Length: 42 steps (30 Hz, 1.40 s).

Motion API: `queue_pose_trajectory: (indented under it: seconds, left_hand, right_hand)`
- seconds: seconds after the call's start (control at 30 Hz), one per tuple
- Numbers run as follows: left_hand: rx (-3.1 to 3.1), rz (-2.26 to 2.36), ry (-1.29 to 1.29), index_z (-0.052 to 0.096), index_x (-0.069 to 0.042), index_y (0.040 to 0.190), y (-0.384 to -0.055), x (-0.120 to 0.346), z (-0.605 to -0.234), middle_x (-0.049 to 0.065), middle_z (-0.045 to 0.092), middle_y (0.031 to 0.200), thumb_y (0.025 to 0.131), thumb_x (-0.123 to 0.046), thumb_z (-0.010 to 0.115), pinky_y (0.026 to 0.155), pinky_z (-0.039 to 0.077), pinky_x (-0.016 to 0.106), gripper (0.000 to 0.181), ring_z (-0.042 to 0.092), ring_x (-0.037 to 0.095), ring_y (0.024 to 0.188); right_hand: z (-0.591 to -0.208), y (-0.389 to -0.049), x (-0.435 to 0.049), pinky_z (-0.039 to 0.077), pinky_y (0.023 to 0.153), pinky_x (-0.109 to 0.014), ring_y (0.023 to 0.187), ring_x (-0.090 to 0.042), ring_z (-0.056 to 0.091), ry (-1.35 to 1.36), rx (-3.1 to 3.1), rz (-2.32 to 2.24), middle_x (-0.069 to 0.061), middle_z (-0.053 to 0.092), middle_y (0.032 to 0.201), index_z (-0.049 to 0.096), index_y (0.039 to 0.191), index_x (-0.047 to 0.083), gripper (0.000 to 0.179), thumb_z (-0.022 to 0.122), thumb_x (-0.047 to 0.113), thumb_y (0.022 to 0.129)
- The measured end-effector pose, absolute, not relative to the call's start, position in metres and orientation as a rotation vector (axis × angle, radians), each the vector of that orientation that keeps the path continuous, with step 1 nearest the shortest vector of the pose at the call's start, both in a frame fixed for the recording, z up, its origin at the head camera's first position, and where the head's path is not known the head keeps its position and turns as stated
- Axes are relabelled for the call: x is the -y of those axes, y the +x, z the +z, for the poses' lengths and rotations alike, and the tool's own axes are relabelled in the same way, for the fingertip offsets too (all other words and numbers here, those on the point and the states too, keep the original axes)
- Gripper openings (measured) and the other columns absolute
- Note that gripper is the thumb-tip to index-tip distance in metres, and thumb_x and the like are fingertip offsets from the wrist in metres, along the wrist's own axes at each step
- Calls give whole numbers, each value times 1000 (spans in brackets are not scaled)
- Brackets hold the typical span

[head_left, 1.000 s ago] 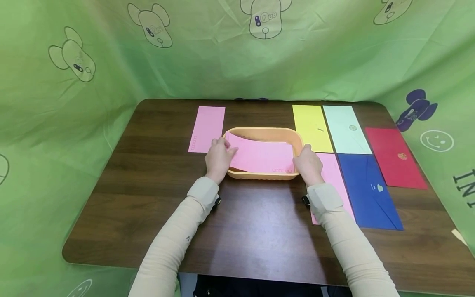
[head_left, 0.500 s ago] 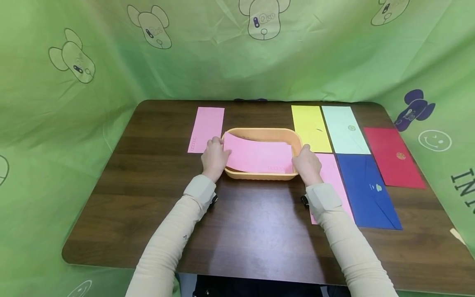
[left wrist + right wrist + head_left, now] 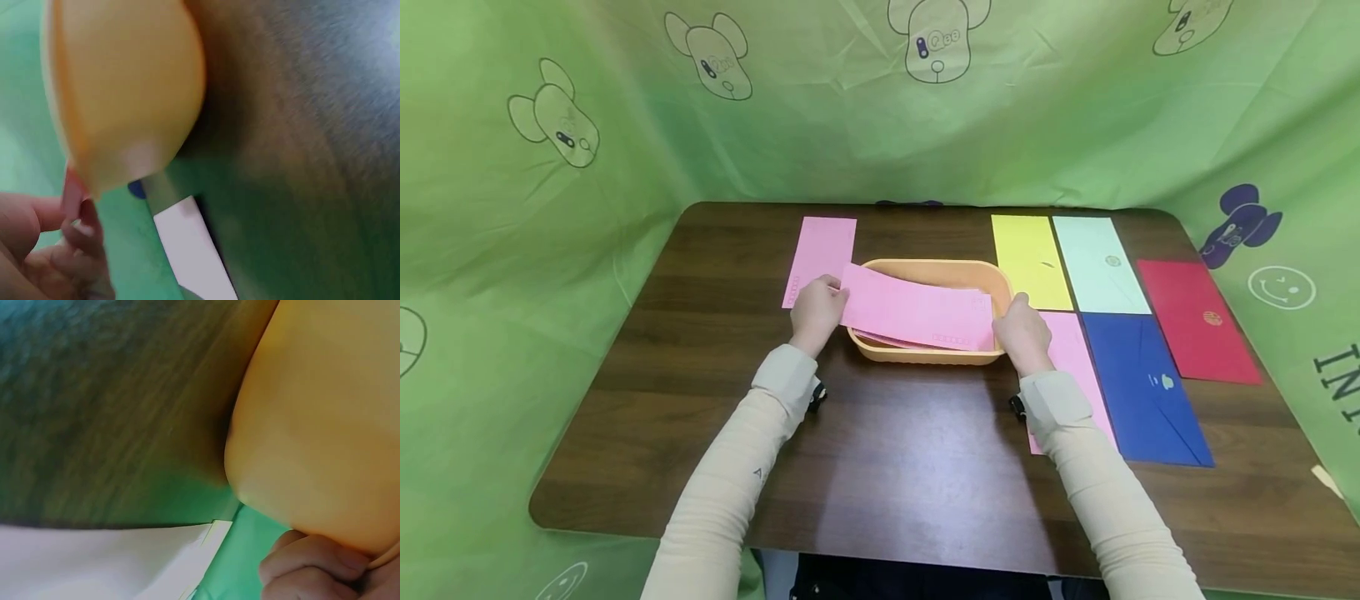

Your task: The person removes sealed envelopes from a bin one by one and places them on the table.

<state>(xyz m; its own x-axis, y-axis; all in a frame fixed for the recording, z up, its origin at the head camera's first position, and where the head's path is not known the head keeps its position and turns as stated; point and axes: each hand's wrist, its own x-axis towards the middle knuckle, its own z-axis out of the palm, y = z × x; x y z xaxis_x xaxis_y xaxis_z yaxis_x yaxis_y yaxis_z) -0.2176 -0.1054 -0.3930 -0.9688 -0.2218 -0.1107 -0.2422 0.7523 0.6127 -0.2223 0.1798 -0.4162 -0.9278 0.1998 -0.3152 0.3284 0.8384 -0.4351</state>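
Note:
An orange-yellow plastic basket (image 3: pixel 925 356) stands mid-table with pink envelopes inside. My left hand (image 3: pixel 817 313) pinches the left end of the top pink envelope (image 3: pixel 917 308), which slants up over the basket's left rim. Its right end still lies within the basket, above other pink paper. In the left wrist view, thumb and fingers (image 3: pixel 78 250) close on the pink edge beside the basket wall (image 3: pixel 125 94). My right hand (image 3: pixel 1024 335) grips the basket's right end; in the right wrist view its curled fingers (image 3: pixel 312 565) hold the rim.
Left of the basket lies a pink envelope (image 3: pixel 822 254). On the right are yellow (image 3: pixel 1032 260), pale mint (image 3: pixel 1101 262), red (image 3: pixel 1198 321) and blue (image 3: pixel 1142 383) envelopes, plus another pink one (image 3: pixel 1071 358) partly under the right arm. Green cloth (image 3: pixel 820 125) hangs behind the table.
My left hand has moved left, drawing the top pink envelope out past the basket's left rim. The right hand keeps its place on the basket, which has stayed put.

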Motion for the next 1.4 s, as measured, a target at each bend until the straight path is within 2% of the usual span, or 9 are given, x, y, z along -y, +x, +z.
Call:
queue_pose_trajectory:
  seconds: [0.3, 0.5, 0.63, 0.77, 0.87, 1.0, 1.1, 1.23, 1.4]
  left_hand:
    - [-2836, 1139, -419, 65, -10, 113, -221, 130, -385, 11, 70, 112, 93, -24, 58, 62, 41, 29, 26, 65, 27, 89]
    - [-2851, 1306, -482, 68, -8, 112, -222, 146, -390, 14, 71, 110, 92, -23, 62, 64, 44, 27, 25, 68, 27, 94]
    - [-2663, 1660, -612, 66, -2, 114, -224, 157, -394, 17, 69, 109, 91, -16, 63, 59, 43, 17, 28, 62, 16, 78]
    - [-2296, 2094, -826, 61, 1, 121, -225, 168, -399, 7, 62, 97, 91, -11, 63, 55, 45, 12, 32, 53, 4, 65]
    - [-2075, 2306, -961, 59, 1, 124, -225, 177, -402, -2, 55, 88, 91, -9, 62, 56, 47, 12, 35, 54, 1, 62]
    - [-1892, 2469, -1102, 58, 1, 126, -224, 187, -405, -3, 53, 86, 91, -7, 61, 62, 51, 12, 36, 56, 3, 67]
    - [-1771, 2549, -1193, 57, -2, 127, -222, 193, -406, -2, 52, 90, 91, -5, 60, 78, 54, 17, 36, 57, 5, 75]
    - [-1589, 2656, -1313, 58, -4, 122, -219, 198, -405, -2, 54, 94, 90, -2, 60, 97, 49, 25, 32, 57, 7, 83]
    - [-1437, 2779, -1448, 56, -4, 119, -217, 205, -408, 2, 54, 97, 90, 0, 58, 99, 48, 27, 29, 56, 11, 88]
  right_hand:
    - [-414, -221, -182, 46, 83, -51, 100, -41, 56, 406, -2745, -716, -31, 54, 118, 30, 134, -9, 49, 40, 15, 92]
    - [-415, -221, -182, 46, 78, -50, 94, -38, 55, 394, -2754, -709, -31, 55, 115, 32, 131, -9, 48, 39, 15, 91]
    - [-415, -221, -181, 46, 79, -50, 95, -38, 56, 397, -2755, -709, -31, 55, 115, 32, 132, -9, 48, 40, 15, 91]
    - [-413, -221, -180, 45, 79, -49, 94, -37, 55, 400, -2751, -713, -30, 55, 116, 32, 132, -9, 48, 41, 16, 92]
    - [-413, -221, -179, 46, 80, -50, 94, -37, 55, 396, -2752, -713, -30, 55, 115, 32, 132, -9, 48, 41, 16, 92]
    - [-413, -221, -179, 46, 80, -51, 98, -40, 57, 392, -2765, -711, -31, 56, 115, 32, 131, -9, 47, 41, 15, 91]
    - [-414, -221, -178, 46, 81, -52, 100, -42, 58, 394, -2774, -708, -31, 56, 116, 33, 130, -8, 46, 41, 15, 91]
    - [-414, -221, -178, 46, 81, -51, 101, -43, 57, 391, -2770, -702, -31, 56, 115, 33, 130, -9, 46, 40, 16, 92]
    - [-414, -221, -178, 45, 81, -52, 102, -43, 57, 388, -2764, -703, -31, 55, 116, 32, 131, -9, 47, 40, 15, 92]
